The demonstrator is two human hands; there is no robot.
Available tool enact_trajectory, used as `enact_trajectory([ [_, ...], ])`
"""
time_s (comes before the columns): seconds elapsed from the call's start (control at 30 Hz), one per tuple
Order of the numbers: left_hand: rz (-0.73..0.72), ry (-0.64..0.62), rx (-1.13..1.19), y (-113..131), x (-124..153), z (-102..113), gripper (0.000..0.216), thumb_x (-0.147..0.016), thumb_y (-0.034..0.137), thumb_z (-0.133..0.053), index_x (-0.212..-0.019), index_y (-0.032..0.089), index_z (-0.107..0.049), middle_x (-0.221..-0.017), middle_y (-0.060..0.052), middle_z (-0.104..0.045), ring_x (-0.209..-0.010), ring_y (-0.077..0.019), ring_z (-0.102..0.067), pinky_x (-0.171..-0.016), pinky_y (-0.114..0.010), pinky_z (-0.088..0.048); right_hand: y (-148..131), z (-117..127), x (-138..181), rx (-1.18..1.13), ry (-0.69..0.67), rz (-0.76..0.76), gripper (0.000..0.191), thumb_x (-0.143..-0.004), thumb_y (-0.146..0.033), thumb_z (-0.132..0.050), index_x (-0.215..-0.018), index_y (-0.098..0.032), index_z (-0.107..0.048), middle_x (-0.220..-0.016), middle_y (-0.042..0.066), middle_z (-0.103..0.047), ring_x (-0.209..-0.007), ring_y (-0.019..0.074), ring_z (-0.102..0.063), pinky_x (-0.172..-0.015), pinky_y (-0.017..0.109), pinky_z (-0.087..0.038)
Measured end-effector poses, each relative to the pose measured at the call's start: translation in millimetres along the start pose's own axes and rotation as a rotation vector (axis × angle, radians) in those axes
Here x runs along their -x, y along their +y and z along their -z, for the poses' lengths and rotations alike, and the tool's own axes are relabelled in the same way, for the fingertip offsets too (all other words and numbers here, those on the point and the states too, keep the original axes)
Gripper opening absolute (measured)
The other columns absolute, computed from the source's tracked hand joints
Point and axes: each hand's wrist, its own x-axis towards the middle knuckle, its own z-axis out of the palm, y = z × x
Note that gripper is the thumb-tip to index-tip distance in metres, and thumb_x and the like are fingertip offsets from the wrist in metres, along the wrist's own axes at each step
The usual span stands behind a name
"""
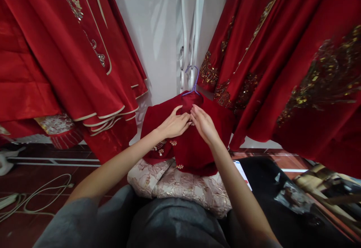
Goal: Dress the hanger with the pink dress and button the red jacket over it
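Observation:
A dark red velvet garment (194,148) with small gold ornaments hangs on a purple hanger (192,82) and lies over a pale embroidered skirt (183,186) in front of me. My left hand (174,124) and my right hand (203,124) meet at the garment's front just below the collar. The fingertips of both hands are pinched together on the cloth there. What sits between the fingertips is too small to make out.
Red embroidered robes (84,52) hang at the left and darker red gold-sequined ones (296,71) at the right, with a white wall (158,33) between. White cables (42,191) lie on the dark red floor at the left. A black bag (270,187) sits at the right.

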Motion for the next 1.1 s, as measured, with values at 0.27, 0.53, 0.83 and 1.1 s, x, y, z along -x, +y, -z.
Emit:
enact_trajectory([
  [0.27,0.125,-0.080,-0.355,-21,46,16,0.036,-0.097,0.026,-0.034,-0.086,0.012,-0.066,-0.072,-0.011,-0.068,-0.084,-0.0248,-0.060,-0.092,-0.044,-0.036,19,41,7,0.778,0.401,0.132,0.083,-0.083,-0.066,-0.046,-0.134,-0.001,-0.041,-0.134,0.029,-0.047,-0.131,0.0378,-0.040,-0.109,0.052,-0.030],
  [0.53,0.249,-0.199,-0.485,-60,33,48,0.030,-0.088,0.012,-0.039,-0.077,0.012,-0.067,-0.078,-0.014,-0.064,-0.090,-0.0277,-0.053,-0.090,-0.043,-0.034,-16,90,-25,1.386,0.351,0.142,0.060,-0.092,-0.053,-0.038,-0.117,-0.002,-0.057,-0.118,0.028,-0.058,-0.116,0.0397,-0.050,-0.096,0.055,-0.036],
  [0.83,0.397,-0.159,-0.205,-78,33,31,0.028,-0.087,0.023,-0.037,-0.088,0.016,-0.064,-0.094,-0.011,-0.068,-0.103,-0.0282,-0.052,-0.109,-0.063,-0.012,-56,113,-61,1.387,0.007,-0.272,0.079,-0.090,-0.070,-0.019,-0.068,-0.015,-0.071,-0.079,0.020,-0.070,-0.087,0.0333,-0.066,-0.088,0.048,-0.044],
  [1.1,0.858,-0.322,0.186,-92,28,37,0.051,-0.093,0.044,-0.020,-0.099,0.022,-0.065,-0.116,-0.009,-0.067,-0.114,-0.0334,-0.056,-0.103,-0.057,-0.033,-69,153,-26,1.138,-0.146,-0.085,0.066,-0.082,-0.076,-0.036,-0.075,-0.020,-0.071,-0.076,0.008,-0.072,-0.073,0.0253,-0.066,-0.074,0.038,-0.051],
])
